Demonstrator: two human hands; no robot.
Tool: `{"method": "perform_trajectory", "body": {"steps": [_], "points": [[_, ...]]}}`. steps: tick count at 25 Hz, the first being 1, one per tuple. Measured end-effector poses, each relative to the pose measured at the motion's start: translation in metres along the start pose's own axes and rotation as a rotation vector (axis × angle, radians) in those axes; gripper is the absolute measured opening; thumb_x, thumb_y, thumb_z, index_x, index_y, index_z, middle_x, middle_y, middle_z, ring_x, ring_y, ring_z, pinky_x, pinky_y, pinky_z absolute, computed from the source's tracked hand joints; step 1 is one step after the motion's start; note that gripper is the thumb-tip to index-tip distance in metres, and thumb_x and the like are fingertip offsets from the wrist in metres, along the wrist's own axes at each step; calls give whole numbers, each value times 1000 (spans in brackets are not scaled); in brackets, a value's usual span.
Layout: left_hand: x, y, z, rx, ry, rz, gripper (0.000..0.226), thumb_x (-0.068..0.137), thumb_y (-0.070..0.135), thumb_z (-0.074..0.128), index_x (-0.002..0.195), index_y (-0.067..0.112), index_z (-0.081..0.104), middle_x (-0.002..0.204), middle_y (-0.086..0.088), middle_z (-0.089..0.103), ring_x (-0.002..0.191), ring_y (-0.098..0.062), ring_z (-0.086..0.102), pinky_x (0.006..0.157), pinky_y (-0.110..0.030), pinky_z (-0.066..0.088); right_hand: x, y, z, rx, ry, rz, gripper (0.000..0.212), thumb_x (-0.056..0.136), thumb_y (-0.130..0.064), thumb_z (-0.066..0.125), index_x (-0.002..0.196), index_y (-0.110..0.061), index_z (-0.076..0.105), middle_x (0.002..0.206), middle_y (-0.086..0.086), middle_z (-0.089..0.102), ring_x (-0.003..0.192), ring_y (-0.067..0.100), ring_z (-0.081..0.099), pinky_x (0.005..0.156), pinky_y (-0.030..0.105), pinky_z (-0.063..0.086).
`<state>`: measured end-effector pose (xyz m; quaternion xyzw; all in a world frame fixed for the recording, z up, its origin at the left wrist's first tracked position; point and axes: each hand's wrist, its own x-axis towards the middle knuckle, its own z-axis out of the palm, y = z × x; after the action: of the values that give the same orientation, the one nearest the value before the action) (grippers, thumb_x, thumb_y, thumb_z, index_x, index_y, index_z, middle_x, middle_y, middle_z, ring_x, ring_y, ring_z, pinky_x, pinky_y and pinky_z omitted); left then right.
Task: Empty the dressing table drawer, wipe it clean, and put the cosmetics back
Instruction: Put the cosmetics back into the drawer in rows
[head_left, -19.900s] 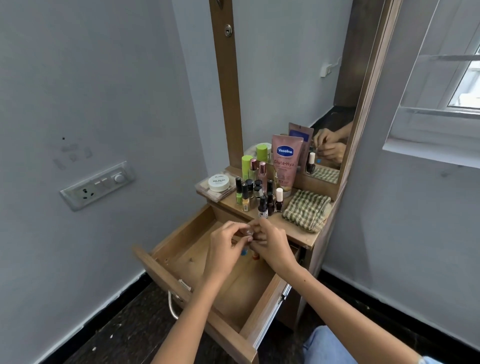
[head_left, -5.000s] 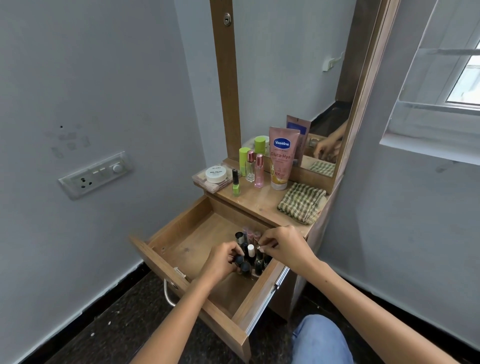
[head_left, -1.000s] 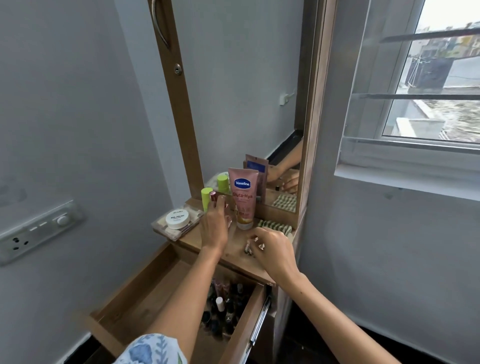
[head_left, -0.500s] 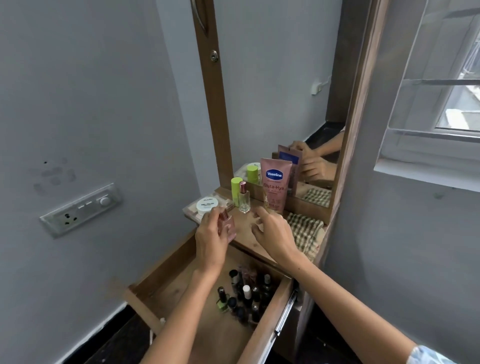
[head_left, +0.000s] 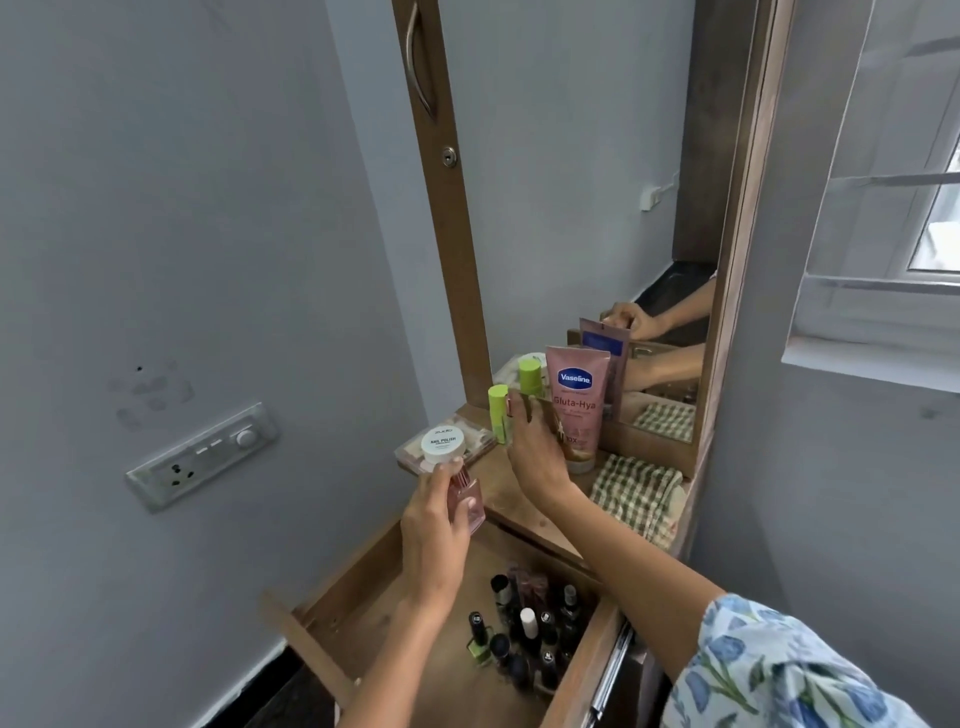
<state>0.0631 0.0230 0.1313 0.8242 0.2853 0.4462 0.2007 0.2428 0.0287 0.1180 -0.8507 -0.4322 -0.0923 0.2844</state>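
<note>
Grey-walled corner, wooden dressing table | open wooden drawer holds upright nail polish bottles at right | left hand grips square pink glass bottle above drawer | right hand curls round small bottle on top, bottle mostly hidden | checked cloth far right.

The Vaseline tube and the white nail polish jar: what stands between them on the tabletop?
In the head view, the green tube and the right hand, reaching between Vaseline tube and jar.

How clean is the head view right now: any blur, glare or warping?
Head view: right hand motion-blurred at the fingertips; window blown out; mirror frame bowed by the wide lens; Vaseline tube label sharp, no glare.
</note>
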Motion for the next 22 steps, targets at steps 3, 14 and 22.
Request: {"method": "perform_trajectory", "body": {"steps": [3, 14, 22], "points": [[-4, -4, -2, 4, -17, -6, 45, 77, 2, 73, 117, 13, 58, 114, -4, 64, 102, -18, 63, 89, -35, 53, 4, 1, 5, 47, 38, 11, 64, 95, 1, 48, 147, -14, 15, 122, 22, 52, 98, 33, 62, 79, 41, 56], [-43, -25, -39, -22, -39, -38, 43, 76, 6, 75, 112, 21, 56, 102, 6, 64, 87, -11, 64, 80, -39, 56, -49, -7, -38, 238, -163, -116, 55, 90, -5, 58, 133, -13, 25, 90, 15, 61, 79, 31, 60, 66, 39, 48], [-89, -19, -58, -63, -23, -51, 37, 79, 11, 75, 109, 22, 57, 107, 13, 62, 95, -1, 61, 84, -27, 53, -154, -22, -86, 620, -334, -223, 50, 76, -8, 78, 109, -24, 44, 89, -8, 60, 66, -6, 58, 61, 11, 50]]}}
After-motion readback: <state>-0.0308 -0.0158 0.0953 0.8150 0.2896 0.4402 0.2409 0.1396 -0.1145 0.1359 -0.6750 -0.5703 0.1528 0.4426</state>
